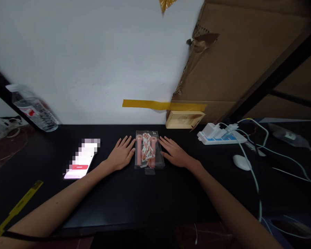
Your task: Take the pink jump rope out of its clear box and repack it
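Observation:
A clear plastic package (pixel 146 149) lies flat on the black table (pixel 134 200). Inside it are two pink handles and a beaded rope in pink and white. Beside the package's left edge, my left hand (pixel 121 154) rests palm down with its fingers spread and nothing in it. My right hand (pixel 175 152) lies the same way at the right edge, fingers apart and holding nothing. The fingertips of both hands are close to the package's sides.
A lit phone (pixel 83 160) and a plastic bottle (pixel 36 110) are at the left. A small cardboard box (pixel 184 119) stands by the wall. At the right are a power strip (pixel 220 136), a white mouse (pixel 241 162) and loose cables.

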`<state>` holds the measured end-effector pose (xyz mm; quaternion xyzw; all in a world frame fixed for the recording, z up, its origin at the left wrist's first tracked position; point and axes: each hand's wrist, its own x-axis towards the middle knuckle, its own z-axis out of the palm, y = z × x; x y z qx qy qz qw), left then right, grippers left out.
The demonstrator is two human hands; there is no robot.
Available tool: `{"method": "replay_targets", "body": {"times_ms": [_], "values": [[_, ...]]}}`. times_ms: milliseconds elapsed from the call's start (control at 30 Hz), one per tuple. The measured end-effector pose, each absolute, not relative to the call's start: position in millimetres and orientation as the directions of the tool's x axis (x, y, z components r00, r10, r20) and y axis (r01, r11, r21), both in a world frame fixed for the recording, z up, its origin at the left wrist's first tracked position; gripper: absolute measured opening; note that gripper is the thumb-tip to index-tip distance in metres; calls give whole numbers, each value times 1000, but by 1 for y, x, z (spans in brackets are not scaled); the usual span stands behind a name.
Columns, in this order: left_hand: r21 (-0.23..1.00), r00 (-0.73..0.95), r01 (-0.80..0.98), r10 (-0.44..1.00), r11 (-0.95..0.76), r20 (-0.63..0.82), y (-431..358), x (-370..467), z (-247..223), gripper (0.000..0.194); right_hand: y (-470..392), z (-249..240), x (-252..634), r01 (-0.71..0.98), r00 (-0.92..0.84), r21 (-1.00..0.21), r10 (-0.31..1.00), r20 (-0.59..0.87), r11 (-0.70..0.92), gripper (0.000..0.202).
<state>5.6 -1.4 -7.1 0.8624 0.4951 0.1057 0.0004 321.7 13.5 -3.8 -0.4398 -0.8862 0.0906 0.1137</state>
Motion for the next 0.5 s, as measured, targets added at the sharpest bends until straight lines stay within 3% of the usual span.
{"method": "replay_targets", "body": {"times_ms": [500], "values": [[39,492,862,852,-506,178,0,2,-12,61,14,5,328,789,-580,-238,815,19,567,73]]}}
